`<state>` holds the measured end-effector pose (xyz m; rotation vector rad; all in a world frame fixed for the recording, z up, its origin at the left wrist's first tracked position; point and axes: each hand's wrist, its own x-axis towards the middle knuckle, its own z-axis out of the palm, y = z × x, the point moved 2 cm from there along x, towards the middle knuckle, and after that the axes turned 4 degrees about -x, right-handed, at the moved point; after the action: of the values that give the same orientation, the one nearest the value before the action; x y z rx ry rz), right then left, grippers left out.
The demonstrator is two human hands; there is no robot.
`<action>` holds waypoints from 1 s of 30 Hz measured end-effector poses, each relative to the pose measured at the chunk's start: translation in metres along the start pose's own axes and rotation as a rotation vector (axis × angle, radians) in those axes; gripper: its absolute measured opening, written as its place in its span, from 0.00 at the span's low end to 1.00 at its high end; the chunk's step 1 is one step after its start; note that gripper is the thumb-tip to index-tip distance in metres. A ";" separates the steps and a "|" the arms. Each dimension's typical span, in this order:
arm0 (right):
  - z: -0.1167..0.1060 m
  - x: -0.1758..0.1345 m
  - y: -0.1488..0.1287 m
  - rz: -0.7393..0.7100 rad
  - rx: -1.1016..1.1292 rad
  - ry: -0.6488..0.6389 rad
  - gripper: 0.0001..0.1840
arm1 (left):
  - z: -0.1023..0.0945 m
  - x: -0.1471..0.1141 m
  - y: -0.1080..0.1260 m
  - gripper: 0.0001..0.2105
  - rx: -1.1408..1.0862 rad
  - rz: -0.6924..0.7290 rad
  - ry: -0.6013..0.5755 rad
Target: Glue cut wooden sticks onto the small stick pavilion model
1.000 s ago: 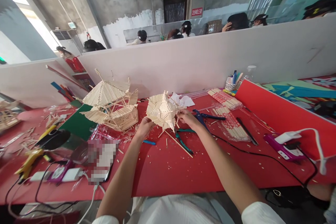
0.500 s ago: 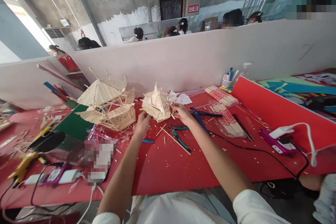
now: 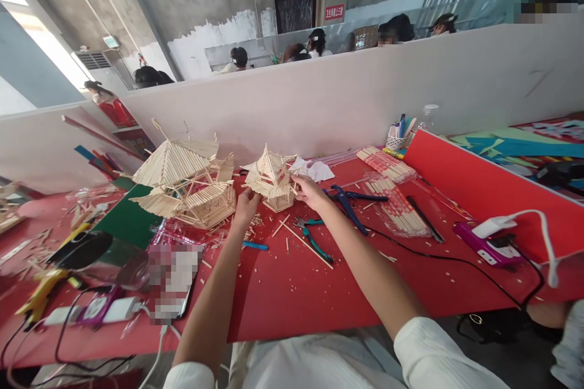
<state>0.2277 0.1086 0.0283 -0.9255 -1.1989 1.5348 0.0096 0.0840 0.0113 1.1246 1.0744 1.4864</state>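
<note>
A small pavilion model (image 3: 270,177) made of pale wooden sticks, with a pointed roof and a lower tier of eaves, stands nearly upright between my hands. My left hand (image 3: 247,202) is closed at its lower left edge. My right hand (image 3: 309,191) pinches its right side, near a stick end that juts out. The fingertips are partly hidden by the model. A larger stick pavilion (image 3: 185,179) of the same make stands to the left. Loose sticks (image 3: 308,245), pliers with green handles (image 3: 316,240) and a blue cutter (image 3: 349,209) lie on the red table in front and right.
Packs of sticks (image 3: 396,203) and a black pen (image 3: 424,219) lie at the right, by a red board (image 3: 493,200) and a power strip (image 3: 488,244). At the left are a phone (image 3: 177,282), a yellow glue gun (image 3: 41,295) and cables. A white partition (image 3: 319,103) runs behind.
The small pavilion, tipped toward me before, has been turned more upright, so its lower walls and base show. Both hands have stayed on it. The view has shifted slightly.
</note>
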 end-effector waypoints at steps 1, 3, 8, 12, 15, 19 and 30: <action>-0.001 0.000 0.000 0.006 0.006 0.003 0.24 | -0.002 -0.001 0.000 0.13 0.008 -0.008 -0.004; -0.002 0.001 0.000 0.023 0.025 0.007 0.23 | -0.004 -0.004 0.000 0.15 0.006 -0.029 -0.004; -0.002 -0.001 -0.001 0.060 0.046 -0.009 0.20 | -0.003 -0.007 -0.002 0.21 -0.064 -0.058 0.030; 0.000 -0.005 0.000 0.058 0.063 -0.014 0.22 | 0.000 -0.006 -0.004 0.21 -0.084 -0.054 0.057; 0.002 -0.008 0.001 0.056 0.069 -0.018 0.22 | 0.002 -0.006 -0.005 0.20 -0.086 -0.038 0.070; 0.004 -0.010 0.001 0.053 0.076 -0.021 0.21 | 0.005 -0.007 -0.007 0.20 -0.067 0.000 0.085; 0.004 -0.013 0.002 0.038 0.073 -0.001 0.23 | -0.009 -0.006 0.022 0.08 0.454 0.152 0.009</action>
<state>0.2267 0.0947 0.0279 -0.9039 -1.1237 1.5994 -0.0019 0.0735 0.0306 1.5417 1.4023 1.3985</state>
